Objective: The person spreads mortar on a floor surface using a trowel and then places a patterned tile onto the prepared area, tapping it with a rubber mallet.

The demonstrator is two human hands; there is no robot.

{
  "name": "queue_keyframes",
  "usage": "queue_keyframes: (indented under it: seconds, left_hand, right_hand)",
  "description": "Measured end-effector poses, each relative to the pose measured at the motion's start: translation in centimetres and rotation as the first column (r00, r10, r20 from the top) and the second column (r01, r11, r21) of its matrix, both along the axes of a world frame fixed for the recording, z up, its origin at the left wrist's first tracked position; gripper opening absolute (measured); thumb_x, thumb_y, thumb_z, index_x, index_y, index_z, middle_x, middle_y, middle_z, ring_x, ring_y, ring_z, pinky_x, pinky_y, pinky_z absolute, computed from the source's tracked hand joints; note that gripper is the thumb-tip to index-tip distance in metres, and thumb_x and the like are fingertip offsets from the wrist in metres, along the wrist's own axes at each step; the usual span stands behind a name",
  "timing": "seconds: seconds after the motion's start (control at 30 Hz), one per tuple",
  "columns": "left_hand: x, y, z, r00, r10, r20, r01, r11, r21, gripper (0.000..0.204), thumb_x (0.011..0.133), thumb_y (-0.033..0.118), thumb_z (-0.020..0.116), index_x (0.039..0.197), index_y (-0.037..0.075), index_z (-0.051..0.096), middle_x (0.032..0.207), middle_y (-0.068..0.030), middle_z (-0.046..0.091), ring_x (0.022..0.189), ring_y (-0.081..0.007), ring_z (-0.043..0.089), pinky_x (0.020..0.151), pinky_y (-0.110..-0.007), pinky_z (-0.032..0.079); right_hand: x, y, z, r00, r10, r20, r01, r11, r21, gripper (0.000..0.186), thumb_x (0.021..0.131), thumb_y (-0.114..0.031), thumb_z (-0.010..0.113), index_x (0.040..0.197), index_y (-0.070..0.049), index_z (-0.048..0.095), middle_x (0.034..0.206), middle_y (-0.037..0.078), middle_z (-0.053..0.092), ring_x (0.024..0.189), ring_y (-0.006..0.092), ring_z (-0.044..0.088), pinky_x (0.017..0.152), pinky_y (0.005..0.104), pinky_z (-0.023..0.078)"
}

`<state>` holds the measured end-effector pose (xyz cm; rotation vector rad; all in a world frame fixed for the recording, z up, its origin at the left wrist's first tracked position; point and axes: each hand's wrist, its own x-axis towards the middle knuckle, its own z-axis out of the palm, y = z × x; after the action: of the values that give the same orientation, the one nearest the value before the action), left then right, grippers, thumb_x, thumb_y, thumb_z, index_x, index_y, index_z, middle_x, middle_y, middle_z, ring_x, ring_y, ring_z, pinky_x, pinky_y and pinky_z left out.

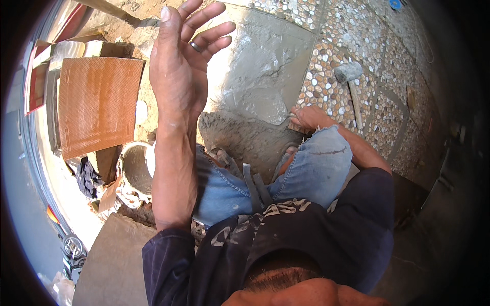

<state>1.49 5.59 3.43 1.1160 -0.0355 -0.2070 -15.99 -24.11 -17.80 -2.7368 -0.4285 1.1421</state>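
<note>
My left hand is raised at the upper left of centre, palm turned inward, fingers spread and holding nothing. It has a ring on one finger. My right hand is low beside my right knee, at the edge of the wet grey mortar. Its fingers are curled closed, and what they hold cannot be made out. Next to that hand, a smoother rounded grey patch stands out in the mortar. A darker, rougher mortar heap lies between my feet.
A mallet with a grey head rests on the pebble paving at the right. On the left are a bucket of grey mix, an orange-brown textured tile and a dark cloth. A wooden pole stands at the top left.
</note>
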Motion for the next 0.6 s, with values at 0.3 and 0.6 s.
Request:
queue_keyframes:
  seconds: [0.3,0.6]
  left_hand:
    - [-0.4,-0.6,0.2,1.000,-0.001,0.005,0.001,1.000,0.030,0.064,0.098,0.050,0.040,0.131,-0.005,0.043,0.121,-0.0231,0.055,0.099,-0.0269,0.062,0.088,-0.036,0.053]
    - [-0.7,-2.0,1.0,0.993,0.088,-0.082,-0.087,0.996,0.006,0.055,0.098,0.049,0.043,0.124,0.000,0.048,0.107,-0.0156,0.062,0.088,-0.0230,0.066,0.077,-0.031,0.056]
  right_hand:
    - [5.9,-3.1,-1.1,0.986,-0.074,0.148,0.088,0.992,-0.089,0.036,0.092,-0.037,0.053,0.111,-0.006,0.053,0.080,0.020,0.066,0.077,0.0368,0.066,0.066,0.0473,0.052]
    - [-1.6,1.2,1.1,0.996,-0.071,-0.047,0.070,0.997,-0.020,0.036,0.092,-0.038,0.055,0.108,-0.005,0.053,0.072,0.020,0.063,0.069,0.0401,0.064,0.060,0.0492,0.050]
